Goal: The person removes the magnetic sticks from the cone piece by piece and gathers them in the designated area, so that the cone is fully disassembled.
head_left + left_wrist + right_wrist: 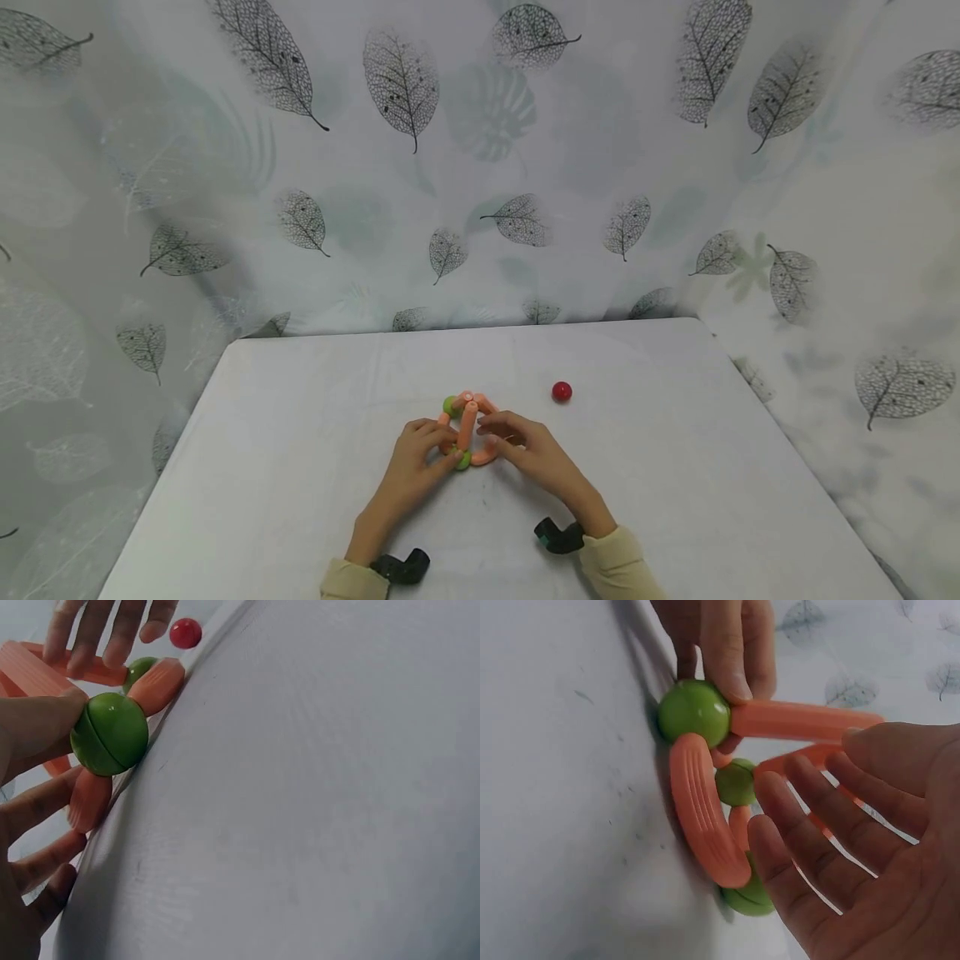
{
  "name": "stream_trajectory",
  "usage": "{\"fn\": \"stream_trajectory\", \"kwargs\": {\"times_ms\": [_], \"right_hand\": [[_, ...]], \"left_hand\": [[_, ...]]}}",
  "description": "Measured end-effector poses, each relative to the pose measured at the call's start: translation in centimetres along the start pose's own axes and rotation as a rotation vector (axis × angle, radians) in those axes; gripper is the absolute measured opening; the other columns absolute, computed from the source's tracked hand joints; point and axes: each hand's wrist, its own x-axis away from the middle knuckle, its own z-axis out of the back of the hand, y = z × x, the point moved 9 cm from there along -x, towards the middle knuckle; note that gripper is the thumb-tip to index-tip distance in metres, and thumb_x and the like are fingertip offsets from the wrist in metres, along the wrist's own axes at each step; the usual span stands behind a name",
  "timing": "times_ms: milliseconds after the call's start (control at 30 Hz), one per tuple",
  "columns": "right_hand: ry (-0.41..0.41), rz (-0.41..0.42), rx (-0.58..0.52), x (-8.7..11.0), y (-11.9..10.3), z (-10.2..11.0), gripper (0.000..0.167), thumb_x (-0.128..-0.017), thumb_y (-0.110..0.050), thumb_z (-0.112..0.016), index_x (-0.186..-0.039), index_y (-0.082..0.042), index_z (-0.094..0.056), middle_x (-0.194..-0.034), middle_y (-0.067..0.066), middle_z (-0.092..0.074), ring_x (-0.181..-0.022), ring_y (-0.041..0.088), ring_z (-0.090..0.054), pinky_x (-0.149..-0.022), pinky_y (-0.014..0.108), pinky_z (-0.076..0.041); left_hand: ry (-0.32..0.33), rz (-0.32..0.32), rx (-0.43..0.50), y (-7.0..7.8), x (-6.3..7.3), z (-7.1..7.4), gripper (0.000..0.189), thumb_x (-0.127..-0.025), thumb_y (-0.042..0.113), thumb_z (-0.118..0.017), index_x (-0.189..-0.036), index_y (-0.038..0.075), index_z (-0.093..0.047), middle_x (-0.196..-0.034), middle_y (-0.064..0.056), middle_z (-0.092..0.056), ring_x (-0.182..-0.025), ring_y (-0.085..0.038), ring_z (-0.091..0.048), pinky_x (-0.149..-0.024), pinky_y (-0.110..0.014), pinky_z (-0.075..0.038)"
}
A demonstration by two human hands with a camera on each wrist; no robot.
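Left hand point(422, 454) pinching orange frame point(483, 457) by near green ball point(694, 714); right hand point(534, 450) hovering, fingers relaxed, holding nothing. Right-side knock possibly popping raised rod point(467, 427) loose, tipping frame left.

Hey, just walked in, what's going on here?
A person is handling a structure of orange rods and green balls on a white table. The left hand grips it near one green ball; the right hand is beside it, though I can't tell whether it's touching. A red ball lies apart, farther back.
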Motion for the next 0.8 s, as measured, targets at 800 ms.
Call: {"fn": "stream_trajectory", "kwargs": {"times_ms": [800], "right_hand": [[0.152, 0.013, 0.004, -0.8, -0.1, -2.3, 0.038, -0.098, -0.017, -0.073, -0.134, -0.007, -0.062, -0.124, 0.012, -0.072, -0.103, 0.025, -0.074, -0.084, 0.026, -0.06]], "left_hand": [[0.007, 0.011, -0.004, 0.2, 0.1, -0.1, 0.017, -0.085, 0.023, -0.086, -0.1, 0.024, -0.078, -0.103, 0.007, -0.073, -0.116, -0.029, -0.059, -0.099, -0.055, -0.046]]}}
